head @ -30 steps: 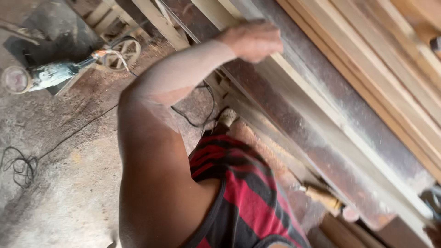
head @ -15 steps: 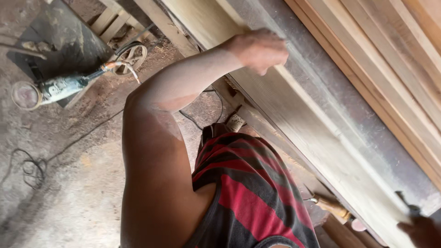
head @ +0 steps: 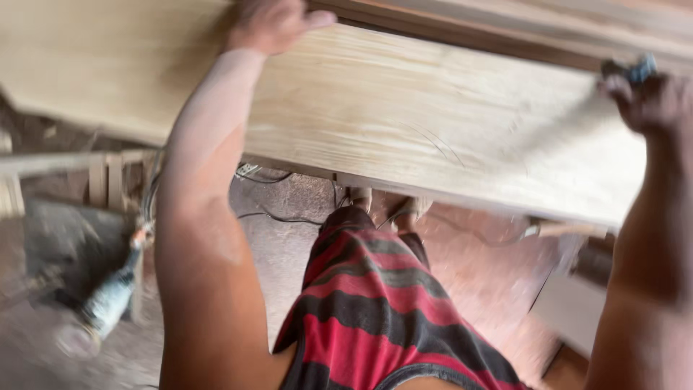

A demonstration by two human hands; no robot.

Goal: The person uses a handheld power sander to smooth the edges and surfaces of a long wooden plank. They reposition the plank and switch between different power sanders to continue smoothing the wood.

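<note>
The wide pale wooden board [head: 433, 123] now fills the upper half of the view, lying almost level across it, where half a second ago it ran slantwise along the stack of timber at the right; the view has swung to face it squarely, and the picture is blurred by that motion. The left hand [head: 271, 23], which rested on the board's edge before, is clamped over its far upper edge near the top of the frame, fingers curled over and the thumb sticking out to the right. The right hand [head: 646, 97], only just entering at the lower right corner earlier, is now raised to the board's right end, closed around its upper corner together with a small dark object [head: 629, 70] whose kind cannot be told. Behind the board's top edge run darker wooden planks [head: 520, 29]. Below it are the person's red and grey striped shorts [head: 382, 303] and the dusty reddish floor [head: 491, 274], with black cables [head: 278, 215] trailing over it. A power tool [head: 108, 303] lies on the floor at the lower left, lower in the view than before.
</note>
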